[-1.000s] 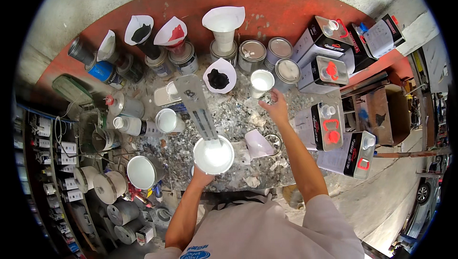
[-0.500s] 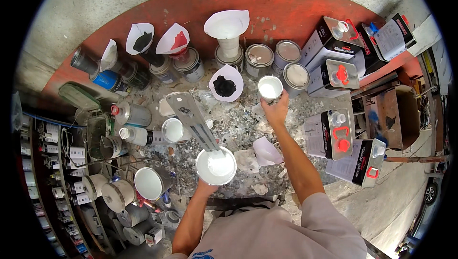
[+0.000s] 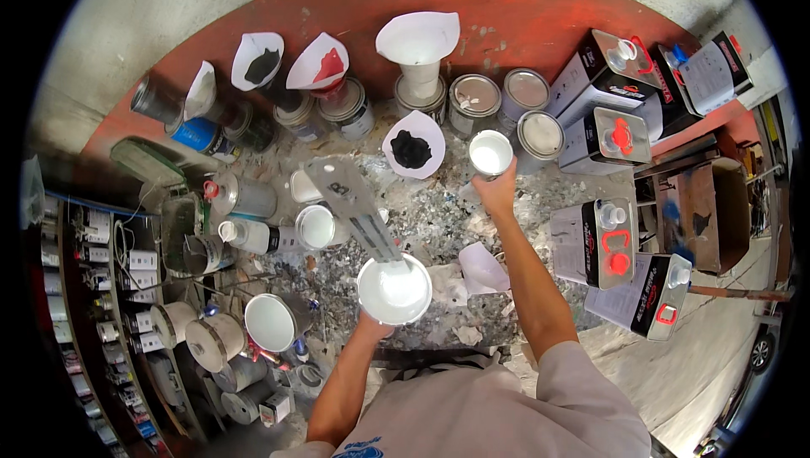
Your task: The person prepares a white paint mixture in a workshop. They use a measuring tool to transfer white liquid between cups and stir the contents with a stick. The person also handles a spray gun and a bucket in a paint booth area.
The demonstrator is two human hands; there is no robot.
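Observation:
My left hand (image 3: 371, 325) is wrapped round a white mixing cup (image 3: 425, 299) near the table's front edge. White liquid shows inside it. A long flat metal mixing stick with slots (image 3: 350, 205) stands tilted in this cup, leaning to the far left. Farther away and to the right, my right hand (image 3: 499, 191) grips a smaller white cup (image 3: 473, 159), also with white inside. That cup is close to a lidded paint can (image 3: 540, 134). A paper strainer with a black stain (image 3: 432, 137) lies to its left. Another white cup (image 3: 316, 227) stands left of the stick.
Paint cans (image 3: 344, 112) with paper strainers line the back. Metal solvent tins (image 3: 592, 243) stand along the right. Bottles (image 3: 245, 196) and a large white bucket (image 3: 270, 323) are at the left. A folded paper strainer (image 3: 484, 269) lies between my arms on the paint-crusted table (image 3: 422, 226).
The whole scene has shifted slightly rightward in the view. Both hands keep their grips, with no clear movement against the things on the table.

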